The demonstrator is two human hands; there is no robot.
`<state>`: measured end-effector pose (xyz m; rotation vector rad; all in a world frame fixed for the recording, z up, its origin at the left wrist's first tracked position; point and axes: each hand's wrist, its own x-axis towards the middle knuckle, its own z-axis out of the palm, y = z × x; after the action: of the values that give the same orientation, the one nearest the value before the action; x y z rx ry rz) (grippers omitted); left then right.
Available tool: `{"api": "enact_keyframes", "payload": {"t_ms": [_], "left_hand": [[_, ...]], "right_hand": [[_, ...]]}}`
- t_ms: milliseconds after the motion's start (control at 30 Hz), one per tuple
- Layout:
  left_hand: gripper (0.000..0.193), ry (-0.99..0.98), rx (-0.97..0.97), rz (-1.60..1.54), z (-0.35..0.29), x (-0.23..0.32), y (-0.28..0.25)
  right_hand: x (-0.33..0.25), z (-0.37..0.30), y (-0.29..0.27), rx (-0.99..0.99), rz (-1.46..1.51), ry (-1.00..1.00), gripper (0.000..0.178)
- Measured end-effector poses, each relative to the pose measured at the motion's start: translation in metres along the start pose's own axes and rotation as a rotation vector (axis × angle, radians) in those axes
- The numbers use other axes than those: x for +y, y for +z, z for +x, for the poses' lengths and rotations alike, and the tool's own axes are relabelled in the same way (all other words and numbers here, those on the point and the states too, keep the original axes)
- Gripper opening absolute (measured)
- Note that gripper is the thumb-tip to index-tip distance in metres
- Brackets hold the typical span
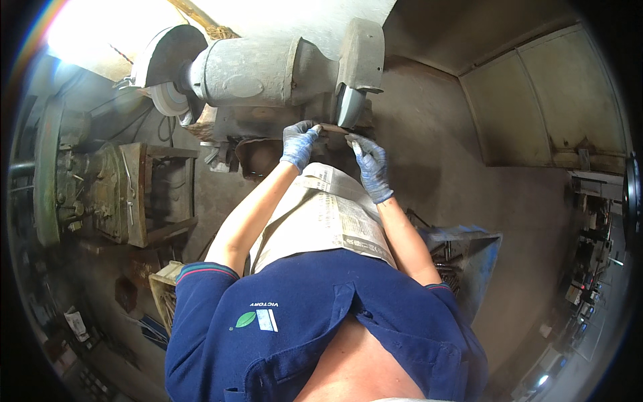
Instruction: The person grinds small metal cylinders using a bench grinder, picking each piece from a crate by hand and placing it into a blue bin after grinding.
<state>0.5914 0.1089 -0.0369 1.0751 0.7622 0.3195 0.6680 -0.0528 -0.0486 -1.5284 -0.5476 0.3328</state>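
Observation:
A thin brownish metal strip spans between my hands, just under the right wheel of a grey bench grinder. My left hand, in a blue-and-grey work glove, is closed on the strip's left end. Gloved the same way, my right hand pinches its right end. The strip appears to be at the wheel's lower edge; whether they touch I cannot tell. Printed newspaper sheets cover my lap below the hands.
The grinder's other wheel, pale and partly guarded, is on the left. A greasy machine stands left of me. By my right elbow is a metal bin with rod-like pieces. Another box sits by my left elbow. Metal cabinets stand far right.

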Motion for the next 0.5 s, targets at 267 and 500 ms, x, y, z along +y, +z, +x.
{"api": "enact_keyframes", "payload": {"t_ms": [267,500], "left_hand": [[0.008,0.150,-0.013,0.058,0.002,-0.003,-0.025],[0.015,0.294,-0.183,-0.011,-0.069,0.022,-0.018]], "right_hand": [[0.004,0.000,0.016,-0.058,-0.032,-0.099,0.019],[-0.081,-0.059,-0.007,-0.074,-0.358,-0.438,0.035]]}}
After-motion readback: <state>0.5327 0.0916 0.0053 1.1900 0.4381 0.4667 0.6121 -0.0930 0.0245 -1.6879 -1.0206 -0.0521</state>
